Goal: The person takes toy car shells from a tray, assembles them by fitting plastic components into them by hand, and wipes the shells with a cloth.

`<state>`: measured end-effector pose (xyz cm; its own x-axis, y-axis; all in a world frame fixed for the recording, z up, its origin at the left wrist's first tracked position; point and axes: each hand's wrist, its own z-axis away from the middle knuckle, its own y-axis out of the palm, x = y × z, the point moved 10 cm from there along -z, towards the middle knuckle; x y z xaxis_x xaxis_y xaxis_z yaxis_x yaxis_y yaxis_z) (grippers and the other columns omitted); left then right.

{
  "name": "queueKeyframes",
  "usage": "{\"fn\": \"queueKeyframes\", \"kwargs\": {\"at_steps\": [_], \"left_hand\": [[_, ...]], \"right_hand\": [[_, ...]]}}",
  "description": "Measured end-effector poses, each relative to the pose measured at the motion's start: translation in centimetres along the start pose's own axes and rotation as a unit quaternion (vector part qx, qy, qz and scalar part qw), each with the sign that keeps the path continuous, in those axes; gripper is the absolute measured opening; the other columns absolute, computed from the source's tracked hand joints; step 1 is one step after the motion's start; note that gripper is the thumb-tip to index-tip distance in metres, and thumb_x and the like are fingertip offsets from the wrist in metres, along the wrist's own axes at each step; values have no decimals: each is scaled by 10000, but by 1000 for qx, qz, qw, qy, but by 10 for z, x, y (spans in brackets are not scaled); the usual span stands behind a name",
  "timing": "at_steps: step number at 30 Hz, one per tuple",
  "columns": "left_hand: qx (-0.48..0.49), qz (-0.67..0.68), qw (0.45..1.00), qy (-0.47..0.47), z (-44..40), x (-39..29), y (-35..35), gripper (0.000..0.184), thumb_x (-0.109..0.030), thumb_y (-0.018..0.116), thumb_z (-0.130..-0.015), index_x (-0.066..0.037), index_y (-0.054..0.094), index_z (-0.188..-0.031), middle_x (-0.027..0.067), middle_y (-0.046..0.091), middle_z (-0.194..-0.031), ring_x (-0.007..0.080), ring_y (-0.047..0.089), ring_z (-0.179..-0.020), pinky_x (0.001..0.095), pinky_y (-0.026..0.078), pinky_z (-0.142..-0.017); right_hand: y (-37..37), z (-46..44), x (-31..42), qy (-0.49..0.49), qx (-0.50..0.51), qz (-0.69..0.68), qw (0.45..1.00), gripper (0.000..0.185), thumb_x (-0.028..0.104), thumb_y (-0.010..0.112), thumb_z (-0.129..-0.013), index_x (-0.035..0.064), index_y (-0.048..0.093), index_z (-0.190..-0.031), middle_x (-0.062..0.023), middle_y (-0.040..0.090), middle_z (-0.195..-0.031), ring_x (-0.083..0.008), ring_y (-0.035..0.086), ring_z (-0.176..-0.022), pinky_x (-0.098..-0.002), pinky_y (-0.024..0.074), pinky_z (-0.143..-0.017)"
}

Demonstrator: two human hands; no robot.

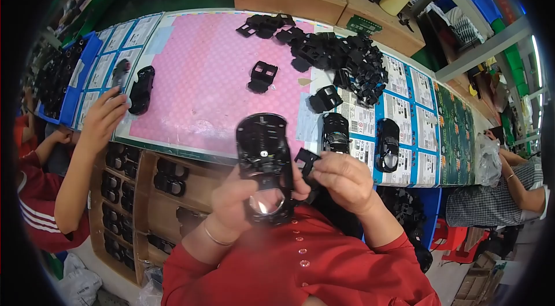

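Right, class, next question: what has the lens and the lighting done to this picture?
Head view: fisheye distortion, curved table edges, black vignette; head view: glare on the clear window of the black plastic car body, white tube light bright at right; head view: hazy blur over the left wrist and red shirt.

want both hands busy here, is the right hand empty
No, the right hand pinches a small black part beside the black car shell.

The right hand (347, 181) partly hides the black bracket (304, 160); the left hand (230, 199) covers some of the black shell (263, 147).
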<state>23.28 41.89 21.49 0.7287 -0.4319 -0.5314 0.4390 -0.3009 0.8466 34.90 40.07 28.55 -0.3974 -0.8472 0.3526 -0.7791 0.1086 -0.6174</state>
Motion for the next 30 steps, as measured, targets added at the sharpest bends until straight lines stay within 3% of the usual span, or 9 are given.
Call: {"fn": "queueKeyframes", "kwargs": {"at_steps": [3, 5, 9, 12, 22, 24, 27, 29, 30], "left_hand": [[-37, 49, 997, -41, -2, 10, -15, 440, -233, 430, -848, 120, 502, -1100, 258, 587, -1023, 333, 630, -910, 407, 527, -818], [-61, 58, 996, 8, -5, 3, -28, 441, -252, 427, -855, 117, 518, -1077, 252, 589, -1027, 333, 628, -916, 399, 531, -812], [-107, -32, 992, 57, 1, -11, -45, 433, -262, 437, -852, 115, 537, -1040, 240, 591, -1026, 334, 624, -918, 412, 524, -824], [-104, 72, 991, 48, -1, -9, -42, 392, -244, 470, -834, 104, 556, -993, 226, 591, -1012, 334, 616, -895, 432, 518, -816], [-88, 63, 994, 26, 0, -3, -38, 413, -227, 463, -839, 114, 523, -1064, 229, 588, -1019, 329, 612, -911, 429, 517, -818], [-86, 47, 995, 28, 1, -1, -41, 443, -269, 455, -882, 98, 501, -1125, 220, 593, -1019, 320, 613, -920, 428, 511, -830], [-93, 48, 994, 16, -2, 8, -44, 479, -345, 433, -936, 68, 480, -1174, 213, 592, -1037, 311, 611, -929, 429, 500, -851], [-107, 12, 994, 2, -3, 19, -51, 514, -418, 398, -972, 38, 468, -1199, 179, 591, -1057, 283, 607, -936, 412, 492, -859], [-132, 2, 991, -20, -5, 27, -54, 515, -427, 392, -974, 30, 472, -1198, 170, 599, -1038, 274, 610, -929, 402, 496, -845]], "right_hand": [[2, 0, 2, -8, 17, -34, 999, 152, -62, 705, -654, 12, 645, -773, -118, 644, -849, -271, 656, -763, -392, 571, -753], [-6, 6, -8, 22, -1, -58, 998, 183, -29, 655, -630, -6, 659, -811, -127, 642, -880, -280, 648, -779, -375, 564, -747], [-23, 19, -24, 118, -56, -100, 986, 204, -110, 680, -644, 13, 662, -806, -125, 657, -895, -268, 659, -827, -357, 560, -772], [-27, 25, -31, 130, -74, -106, 983, 210, -128, 681, -656, 14, 653, -808, -128, 663, -909, -261, 662, -849, -338, 550, -756], [-22, 29, -35, 142, -78, -99, 982, 254, -156, 652, -614, 26, 645, -792, -118, 662, -886, -258, 657, -841, -348, 537, -753], [-23, 29, -37, 143, -75, -95, 982, 247, -149, 653, -619, 24, 646, -796, -119, 661, -889, -257, 658, -842, -346, 536, -761], [-22, 21, -39, 132, -29, -83, 987, 225, -101, 679, -643, 31, 661, -823, -110, 657, -893, -250, 653, -812, -332, 528, -724], [-7, 10, -36, 105, 90, -50, 989, 200, -30, 698, -675, 53, 672, -854, -94, 653, -893, -248, 639, -781, -325, 508, -663], [-7, -1, -28, 67, 93, -11, 993, 137, 64, 682, -686, 71, 653, -820, -56, 622, -838, -245, 612, -726, -329, 477, -607]]}}
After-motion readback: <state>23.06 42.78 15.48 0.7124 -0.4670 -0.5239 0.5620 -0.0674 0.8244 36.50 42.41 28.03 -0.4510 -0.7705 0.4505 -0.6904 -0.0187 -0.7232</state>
